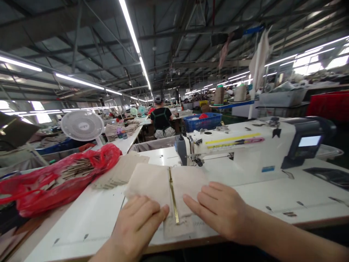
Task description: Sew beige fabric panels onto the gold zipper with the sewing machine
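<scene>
A cream fabric piece (152, 185) lies on the sewing table in front of me, with a gold metal zipper (172, 194) running lengthwise down its middle. My left hand (136, 222) rests on the near left part of the fabric, thumb close to the zipper. On the other side, my right hand (218, 209) lies over the fabric, index finger stretched toward the zipper. The fingers of both hands lie on top of the cloth, pressing it down. Just beyond the fabric stands the head of a white sewing machine (253, 145); its needle area is above the far edge.
Left of the fabric are stacked cream pieces (120, 173) and a red plastic bag (89, 171) full of cut pieces. A white fan (82, 125) stands behind. Farther off are a blue crate (203, 123), a seated person (161, 118) and thread cones (219, 95).
</scene>
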Demonstrator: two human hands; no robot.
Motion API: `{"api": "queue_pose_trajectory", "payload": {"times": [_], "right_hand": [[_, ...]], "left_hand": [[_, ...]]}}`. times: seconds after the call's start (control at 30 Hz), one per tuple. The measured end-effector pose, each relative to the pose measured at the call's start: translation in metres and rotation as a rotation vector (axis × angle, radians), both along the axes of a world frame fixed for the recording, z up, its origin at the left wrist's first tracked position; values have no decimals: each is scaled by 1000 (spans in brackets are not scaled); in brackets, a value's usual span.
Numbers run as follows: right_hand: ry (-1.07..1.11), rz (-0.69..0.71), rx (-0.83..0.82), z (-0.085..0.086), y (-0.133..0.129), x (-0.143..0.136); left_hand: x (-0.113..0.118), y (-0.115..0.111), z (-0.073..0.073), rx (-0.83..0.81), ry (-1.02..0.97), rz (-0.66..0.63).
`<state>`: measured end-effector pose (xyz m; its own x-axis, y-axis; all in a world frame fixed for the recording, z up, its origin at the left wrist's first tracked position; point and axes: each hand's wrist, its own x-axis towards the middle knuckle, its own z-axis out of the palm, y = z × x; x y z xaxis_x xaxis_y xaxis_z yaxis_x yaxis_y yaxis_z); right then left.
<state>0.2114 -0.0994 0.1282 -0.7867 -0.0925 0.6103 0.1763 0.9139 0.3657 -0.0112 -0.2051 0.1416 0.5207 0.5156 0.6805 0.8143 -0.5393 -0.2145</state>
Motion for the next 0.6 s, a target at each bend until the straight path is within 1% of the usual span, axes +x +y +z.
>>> {"api": "queue_pose_trajectory", "payload": {"times": [0.07,0.1,0.13,0.17,0.2,0.23,0.27,0.37,0.43,0.53,0.6], "right_hand": [[-134,-11,-50,-46,-4,-5],[-155,-53,-103,-69,-8,-6],[-150,-92,-161,-89,-13,-5],[-140,-127,-214,-105,-19,-3],[-126,-150,-252,-116,-24,-1],[-115,-161,-273,-122,-30,2],[-107,-164,-279,-124,-34,4],[-90,-171,-275,-126,-41,5],[-79,-196,-272,-132,-42,2],[-25,-225,-232,-148,-44,-2],[11,-231,-211,-155,-44,-3]], "left_hand": [[-6,-6,-49,-70,97,45],[-8,-11,-73,-107,119,89],[-10,-17,-94,-127,121,141],[-10,-23,-111,-158,119,193],[-10,-30,-123,-194,120,239],[-10,-36,-130,-228,123,276],[-10,-41,-133,-264,131,302],[-10,-47,-132,-310,144,328],[-11,-47,-134,-289,130,330],[-13,-46,-144,-230,87,329],[-14,-45,-150,-205,49,326]]}}
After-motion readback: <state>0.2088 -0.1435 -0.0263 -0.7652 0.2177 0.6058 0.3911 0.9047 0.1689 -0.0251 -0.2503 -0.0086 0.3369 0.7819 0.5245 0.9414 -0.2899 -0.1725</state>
